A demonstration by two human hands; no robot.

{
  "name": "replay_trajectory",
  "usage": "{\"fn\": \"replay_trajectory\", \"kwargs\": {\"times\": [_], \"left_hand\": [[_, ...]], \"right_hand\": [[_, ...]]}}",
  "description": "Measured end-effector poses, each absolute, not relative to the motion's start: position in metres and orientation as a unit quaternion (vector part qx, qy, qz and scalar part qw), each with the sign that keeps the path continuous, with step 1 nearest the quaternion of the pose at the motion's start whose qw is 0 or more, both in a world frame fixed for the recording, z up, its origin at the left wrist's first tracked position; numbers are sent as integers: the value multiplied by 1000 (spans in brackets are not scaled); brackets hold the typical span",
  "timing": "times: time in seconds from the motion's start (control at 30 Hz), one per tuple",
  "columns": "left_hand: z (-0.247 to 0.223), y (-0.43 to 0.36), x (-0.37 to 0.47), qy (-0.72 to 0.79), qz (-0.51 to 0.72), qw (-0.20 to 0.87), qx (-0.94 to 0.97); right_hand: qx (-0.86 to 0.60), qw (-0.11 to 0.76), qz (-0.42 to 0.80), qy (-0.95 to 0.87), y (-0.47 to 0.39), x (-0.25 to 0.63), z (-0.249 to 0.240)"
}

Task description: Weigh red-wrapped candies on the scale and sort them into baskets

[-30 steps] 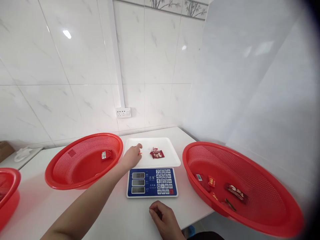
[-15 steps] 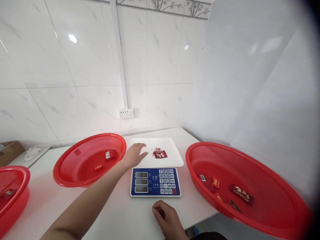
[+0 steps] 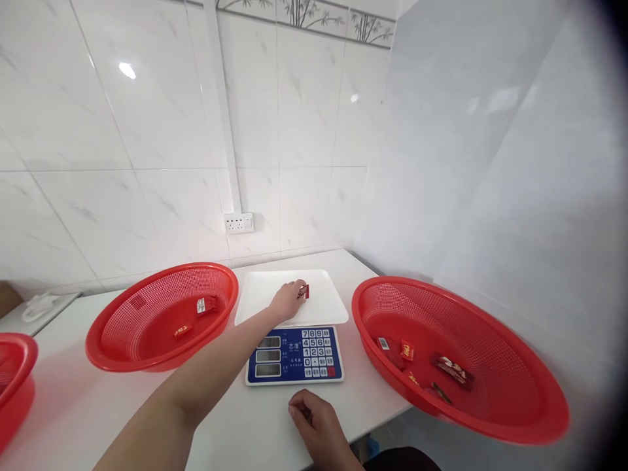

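Note:
My left hand (image 3: 288, 301) reaches over the white weighing pan of the scale (image 3: 255, 294). Its fingers are closed on a small dark-red snack packet (image 3: 304, 292), partly hidden by them; whether a second packet is in the grip I cannot tell. Below the pan is the scale's blue keypad and display panel (image 3: 297, 369), part of it covered by my left forearm. My right hand (image 3: 321, 422) rests on the table in front of the scale, fingers curled in a loose fist, with nothing visible in it.
A red plastic basket (image 3: 363, 307) with several small packets stands right of the scale. Another red basket (image 3: 98, 340) with a few packets is on the left, and a third (image 3: 27, 356) is cut off at the left edge. A wall socket (image 3: 239, 223) sits behind the white table (image 3: 220, 418).
My left hand has moved right across the pan and closed on the red packet there. My right hand stays curled in front of the scale. The view has shifted slightly.

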State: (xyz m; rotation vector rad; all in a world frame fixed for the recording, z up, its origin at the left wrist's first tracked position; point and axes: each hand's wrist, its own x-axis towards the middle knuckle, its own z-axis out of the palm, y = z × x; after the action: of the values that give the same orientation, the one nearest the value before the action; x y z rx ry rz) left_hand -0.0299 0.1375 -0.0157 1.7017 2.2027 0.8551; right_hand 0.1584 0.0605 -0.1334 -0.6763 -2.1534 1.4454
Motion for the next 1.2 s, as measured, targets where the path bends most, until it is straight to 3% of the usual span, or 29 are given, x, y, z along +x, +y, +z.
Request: {"fn": "replay_trajectory", "kwargs": {"times": [0.27,0.43,0.57,0.83,1.0,1.2], "left_hand": [[10,57,4,665,412,297,547],[-18,7,20,601,442,470,472],[-46,-11,28,564,416,539,467],[-83,-16,28,644,431,463,430],[-73,-20,27,648,428,453,437],[-11,-34,-21,743,499,192,404]], "right_hand": [[-224,245,614,-716,66,163,-140],[-174,275,685,-651,75,167,-146],[-189,249,641,-701,74,166,-141],[-200,231,606,-735,75,166,-139],[-202,233,620,-722,76,168,-143],[-241,243,649,-679,75,167,-144]]}}
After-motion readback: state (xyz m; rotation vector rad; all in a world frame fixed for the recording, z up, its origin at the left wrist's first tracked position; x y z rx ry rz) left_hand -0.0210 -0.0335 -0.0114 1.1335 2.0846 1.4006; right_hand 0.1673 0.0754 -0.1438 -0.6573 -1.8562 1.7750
